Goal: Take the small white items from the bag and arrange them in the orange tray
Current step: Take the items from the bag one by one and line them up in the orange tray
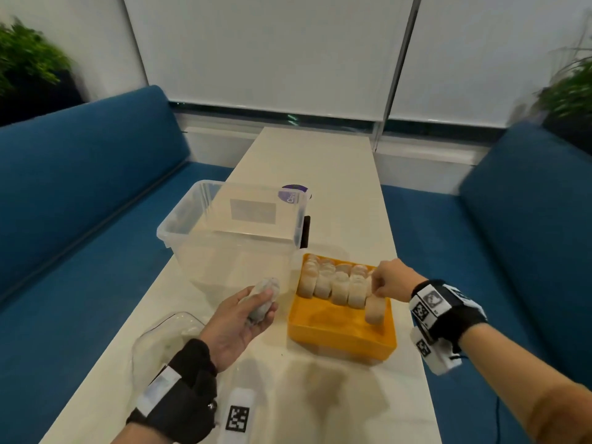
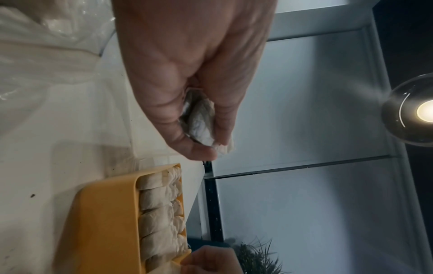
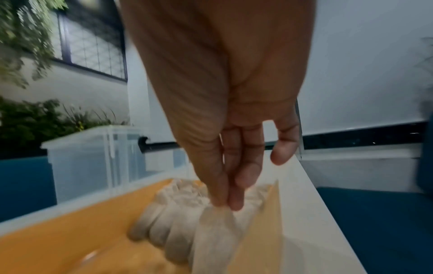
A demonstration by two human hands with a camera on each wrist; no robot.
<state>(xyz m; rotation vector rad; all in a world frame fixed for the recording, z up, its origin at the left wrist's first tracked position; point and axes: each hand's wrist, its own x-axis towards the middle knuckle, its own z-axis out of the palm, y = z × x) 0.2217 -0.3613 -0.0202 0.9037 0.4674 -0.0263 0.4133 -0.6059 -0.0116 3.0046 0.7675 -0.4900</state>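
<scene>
— Bag (image 1: 166,334) lies at the bench's (image 1: 320,174) near left edge. Beside it, what has your left hand (image 1: 238,318)?

— Its grip is curled round one small white item (image 1: 262,298), waiting.

— And further right?

— In the orange tray (image 1: 339,334), my right hand (image 1: 389,280) pinches another item's (image 1: 375,310) top, standing it at the row's end. Next, I judge: release, then take the waiting one.

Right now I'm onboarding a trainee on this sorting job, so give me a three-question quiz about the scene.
1. True or false: the left hand is empty.
2. Which hand pinches a white packet standing in the orange tray? A) left B) right
3. What container stands behind the tray?

Key: 1. False, it holds a white packet. 2. B, the right hand. 3. A clear plastic bin.
</scene>
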